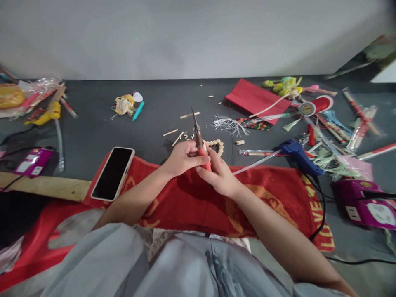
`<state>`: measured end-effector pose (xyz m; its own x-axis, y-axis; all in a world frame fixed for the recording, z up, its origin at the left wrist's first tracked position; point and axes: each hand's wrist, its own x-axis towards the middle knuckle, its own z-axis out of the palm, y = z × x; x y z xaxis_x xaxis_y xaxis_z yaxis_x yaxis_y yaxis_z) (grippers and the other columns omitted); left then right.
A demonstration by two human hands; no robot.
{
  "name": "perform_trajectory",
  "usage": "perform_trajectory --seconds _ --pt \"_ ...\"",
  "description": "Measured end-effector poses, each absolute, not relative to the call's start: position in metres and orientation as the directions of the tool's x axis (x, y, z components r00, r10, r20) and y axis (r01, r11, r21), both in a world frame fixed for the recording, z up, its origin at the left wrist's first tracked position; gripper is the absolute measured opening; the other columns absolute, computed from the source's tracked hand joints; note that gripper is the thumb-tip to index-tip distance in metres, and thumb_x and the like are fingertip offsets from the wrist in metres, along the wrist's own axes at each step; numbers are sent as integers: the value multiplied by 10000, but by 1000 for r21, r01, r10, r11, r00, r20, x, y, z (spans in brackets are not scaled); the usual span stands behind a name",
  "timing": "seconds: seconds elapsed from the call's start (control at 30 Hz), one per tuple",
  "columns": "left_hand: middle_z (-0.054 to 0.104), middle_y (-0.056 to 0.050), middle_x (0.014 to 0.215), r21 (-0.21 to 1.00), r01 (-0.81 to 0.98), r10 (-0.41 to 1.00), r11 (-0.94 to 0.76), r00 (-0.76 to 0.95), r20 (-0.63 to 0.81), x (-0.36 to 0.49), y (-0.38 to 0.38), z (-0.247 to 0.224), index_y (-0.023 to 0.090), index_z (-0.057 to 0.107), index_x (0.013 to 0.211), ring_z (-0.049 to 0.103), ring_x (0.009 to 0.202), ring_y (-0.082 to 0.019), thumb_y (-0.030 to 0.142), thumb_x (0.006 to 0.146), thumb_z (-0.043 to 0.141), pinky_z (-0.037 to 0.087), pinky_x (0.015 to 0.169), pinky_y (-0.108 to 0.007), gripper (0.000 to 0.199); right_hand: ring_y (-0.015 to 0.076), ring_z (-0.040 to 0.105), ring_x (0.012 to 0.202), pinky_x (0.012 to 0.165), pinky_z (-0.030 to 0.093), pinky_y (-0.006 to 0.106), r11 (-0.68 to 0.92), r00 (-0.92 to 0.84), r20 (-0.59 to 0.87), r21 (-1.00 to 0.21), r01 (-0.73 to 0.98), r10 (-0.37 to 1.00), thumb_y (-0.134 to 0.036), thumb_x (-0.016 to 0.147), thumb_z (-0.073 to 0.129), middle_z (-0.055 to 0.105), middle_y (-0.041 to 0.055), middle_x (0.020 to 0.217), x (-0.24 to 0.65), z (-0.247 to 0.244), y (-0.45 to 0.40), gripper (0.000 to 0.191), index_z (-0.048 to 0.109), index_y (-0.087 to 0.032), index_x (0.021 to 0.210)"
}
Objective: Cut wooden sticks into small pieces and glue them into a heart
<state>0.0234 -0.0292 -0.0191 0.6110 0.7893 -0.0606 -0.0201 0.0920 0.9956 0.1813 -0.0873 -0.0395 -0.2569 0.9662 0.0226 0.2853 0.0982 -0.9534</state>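
Note:
Above the red towel (198,206), my two hands are together around red-handled scissors (198,134), whose narrow dark blades point up and away from me. My left hand (185,159) is closed, its thumb lying across the red handle. From the other side, my right hand (220,175) wraps the handle's lower part. Something small and pale shows by the fingers; I cannot make out what it is. Just beyond my right hand lies an outline of joined short wooden pieces (220,145), partly hidden. Thin wooden sticks (177,138) and cut bits are scattered left of the blades.
A phone (113,173) lies on the towel's left end. At right are a blue glue gun (300,156), a red envelope (256,99), a ribbon spool (315,106) and purple boxes (365,202) with cords. A yellow glue gun (49,114) lies far left; a teal pen (138,111) is nearer.

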Motion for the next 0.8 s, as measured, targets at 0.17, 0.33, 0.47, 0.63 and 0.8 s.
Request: perform_trajectory --seconds 0.17,0.33,0.47,0.63,0.8 --pt "697 10 716 994 5 808 114 581 -95 24 -33 -15 156 643 857 668 698 -132 524 602 888 530 707 -261 510 267 633 862 807 501 436 67 -255 -16 -948 311 967 -511 785 552 667 116 1001 182 -35 -88 446 444 -205 1091" --pt "666 14 693 995 38 811 96 576 -100 25 -33 -13 161 648 827 635 662 -128 567 603 868 502 654 -260 513 266 628 878 844 504 467 54 -250 -24 -953 299 968 -497 796 563 680 116 1030 182 -37 -88 453 451 -214 1131" --pt "697 -1 738 993 51 782 108 613 -117 25 -27 -15 156 645 803 665 716 -137 558 599 876 533 728 -274 507 299 626 1017 906 488 499 30 -221 -31 -963 268 975 -496 784 572 655 156 1174 179 -40 -88 461 456 -220 1134" --pt "755 -68 952 989 83 789 121 597 -147 22 -22 -18 155 662 977 729 928 -205 585 592 875 566 869 -335 615 301 601 1038 933 463 506 -16 -181 -67 -963 268 981 -529 747 594 646 135 1137 178 -41 -85 461 448 -236 1070" --pt "744 -146 1114 999 -8 922 50 385 -43 13 -12 -17 131 625 1109 726 1030 -240 674 679 779 584 872 -335 709 255 564 798 781 466 450 -65 -129 -119 -931 358 984 -600 724 589 580 40 826 181 -39 -85 463 406 -248 961"
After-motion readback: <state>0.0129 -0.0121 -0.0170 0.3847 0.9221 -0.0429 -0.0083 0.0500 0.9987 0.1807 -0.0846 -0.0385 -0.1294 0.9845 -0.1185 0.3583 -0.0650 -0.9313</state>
